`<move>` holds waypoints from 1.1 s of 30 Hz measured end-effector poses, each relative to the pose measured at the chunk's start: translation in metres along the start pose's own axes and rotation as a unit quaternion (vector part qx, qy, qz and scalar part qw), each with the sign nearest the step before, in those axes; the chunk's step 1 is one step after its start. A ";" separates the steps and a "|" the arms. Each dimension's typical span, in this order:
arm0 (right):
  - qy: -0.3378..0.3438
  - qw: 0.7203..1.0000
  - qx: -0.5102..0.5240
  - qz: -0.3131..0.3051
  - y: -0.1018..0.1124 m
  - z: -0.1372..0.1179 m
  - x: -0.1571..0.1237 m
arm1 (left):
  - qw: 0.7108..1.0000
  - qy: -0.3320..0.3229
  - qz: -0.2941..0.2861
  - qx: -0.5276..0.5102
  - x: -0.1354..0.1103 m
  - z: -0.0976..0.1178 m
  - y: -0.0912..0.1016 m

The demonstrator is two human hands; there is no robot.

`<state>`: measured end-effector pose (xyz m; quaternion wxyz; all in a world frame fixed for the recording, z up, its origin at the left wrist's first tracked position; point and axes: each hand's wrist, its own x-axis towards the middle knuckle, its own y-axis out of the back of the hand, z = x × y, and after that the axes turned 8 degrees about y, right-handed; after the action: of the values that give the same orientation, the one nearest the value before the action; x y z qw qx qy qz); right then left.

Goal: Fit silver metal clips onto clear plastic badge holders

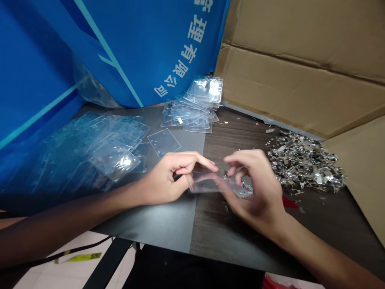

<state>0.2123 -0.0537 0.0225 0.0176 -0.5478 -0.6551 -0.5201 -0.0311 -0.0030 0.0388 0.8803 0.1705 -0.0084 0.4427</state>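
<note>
My left hand (171,176) is closed on the left end of a clear plastic badge sleeve (204,185), held tilted above the table. My right hand (255,186) is at the sleeve's right end, its fingers curled and blurred by motion. A small shiny bit shows by its fingertips, too smeared to name. Behind the right fingers, several small clear and metal pieces (246,189) lie on the table. A single clear sleeve (164,142) with small holes along one side lies flat beyond my left hand.
A wide heap of clear sleeves (111,148) spreads at the left. More sleeves (192,106) are stacked at the back. Metal clips (303,162) are piled at the right, near a red object (290,202). Cardboard (300,60) and a blue printed panel (120,48) bound the table (168,228).
</note>
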 end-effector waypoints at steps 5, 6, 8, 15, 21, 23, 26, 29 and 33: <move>0.078 0.996 -0.001 0.031 -0.007 0.005 0.002 | 0.963 -0.183 -0.011 0.196 -0.001 -0.011 0.003; 0.089 0.996 -0.006 0.023 -0.008 0.007 0.001 | 0.956 -0.195 -0.010 0.220 -0.001 -0.012 0.002; 0.103 0.995 -0.012 0.010 -0.010 0.007 -0.001 | 0.944 -0.209 -0.016 0.256 -0.002 -0.014 0.000; 0.050 0.996 -0.046 -0.053 0.000 0.022 0.006 | 0.916 -0.234 -0.052 0.322 -0.002 -0.020 -0.003; 0.033 0.964 -0.022 -0.263 0.034 0.059 0.016 | 0.923 -0.214 -0.039 0.316 0.000 -0.025 0.000; 0.027 0.959 -0.006 -0.282 0.040 0.062 0.017 | 0.927 -0.210 -0.036 0.308 0.000 -0.024 0.000; 0.027 0.955 0.003 -0.294 0.039 0.060 0.018 | 0.931 -0.200 -0.041 0.302 0.000 -0.021 -0.002; 0.028 0.952 0.010 -0.305 0.033 0.058 0.019 | 0.933 -0.190 -0.043 0.303 0.000 -0.020 -0.003; 0.001 0.950 0.025 -0.313 0.026 0.054 0.020 | 0.924 -0.174 -0.033 0.339 -0.002 -0.021 -0.002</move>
<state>0.2531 -0.0060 0.0266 -0.1316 -0.3146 -0.8064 -0.4831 -0.0334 0.0004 0.0183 0.7687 0.5330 -0.0055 0.3535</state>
